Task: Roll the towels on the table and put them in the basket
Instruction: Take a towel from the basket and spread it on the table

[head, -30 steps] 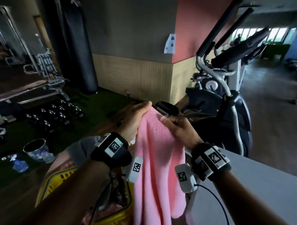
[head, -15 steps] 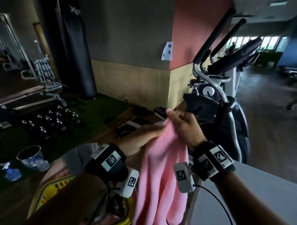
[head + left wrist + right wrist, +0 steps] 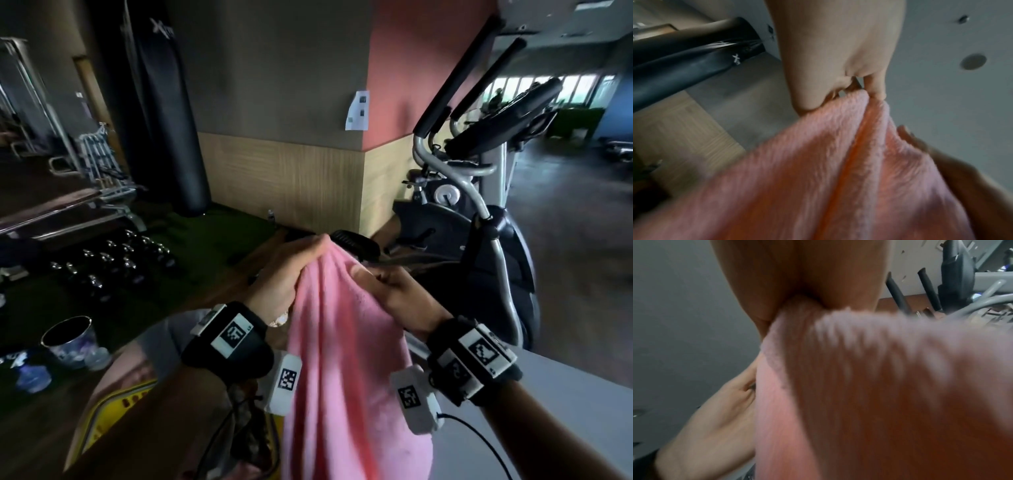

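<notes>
Towel, pink and fluffy, hangs up in the air from both hands. In the head view the left hand pinches its top edge on the left. The right hand pinches the top edge on the right, and the two hands are close together. The towel drops down long in front of the arms. A yellow basket sits low on the left, just beside the hanging towel. The gray table is near on the right. An exercise bike stands far right and a black punching bag far left.

In the left wrist view the left hand has fingers curled on the towel edge, with folds running down.

In the right wrist view the right hand grips the towel, which is blurry. The left hand shows low on the left, touching the towel.
</notes>
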{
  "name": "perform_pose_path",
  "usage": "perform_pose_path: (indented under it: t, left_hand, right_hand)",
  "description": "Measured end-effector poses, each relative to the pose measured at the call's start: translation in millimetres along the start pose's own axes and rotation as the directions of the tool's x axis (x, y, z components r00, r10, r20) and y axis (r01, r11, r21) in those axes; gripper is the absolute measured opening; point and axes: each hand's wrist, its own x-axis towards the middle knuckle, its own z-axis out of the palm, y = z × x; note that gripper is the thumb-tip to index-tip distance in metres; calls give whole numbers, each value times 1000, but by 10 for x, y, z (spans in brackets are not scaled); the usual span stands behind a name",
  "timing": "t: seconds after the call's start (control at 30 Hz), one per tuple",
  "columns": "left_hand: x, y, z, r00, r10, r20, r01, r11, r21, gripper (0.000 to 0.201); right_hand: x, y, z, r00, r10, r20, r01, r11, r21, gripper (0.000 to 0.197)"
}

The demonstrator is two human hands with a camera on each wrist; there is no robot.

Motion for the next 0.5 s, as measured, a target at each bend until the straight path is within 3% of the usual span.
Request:
perform_pose_path:
  t: [0.13, 0.2, 0.23, 0.3, 0.33, 0.37, 0.47, 0.5]
  left_hand:
    - [-108, -6, 122, 966, -70, 247, 41, 992, 118, 30]
    - [-57, 7, 95, 983, -10, 186, -8, 995, 99, 21]
    - [-18, 40, 55, 995, 17, 94, -24, 997, 70, 19]
    - [35, 71, -18, 997, 45, -68, -41, 998, 57, 31]
    - [39, 57, -25, 996, 40, -82, -34, 997, 63, 38]
    - [20, 49, -7, 998, 7, -60, -2, 997, 73, 40]
    - [-106, 49, 118, 983, -82, 162, 64, 992, 113, 30]
    - [-104, 78, 117, 980, -74, 182, 53, 991, 120, 27]
  right_hand:
    - [142, -142, -91, 987, -17, -162, 25, 999, 45, 64]
    - [146, -182, -59, 989, -38, -140, 47, 997, 67, 57]
    - [106, -164, -18, 995, -26, -92, 31, 998, 50, 50]
    - [5, -128, 50, 999, 48, 3, -48, 998, 26, 40]
    - [-15, -122, 54, 998, 60, 10, -60, 998, 30, 36]
    - [-1, -146, 41, 999, 36, -24, -35, 999, 32, 40]
    - [147, -250, -38, 979, -47, -197, 63, 995, 76, 54]
    - [167, -270, -30, 979, -62, -196, 78, 994, 74, 56]
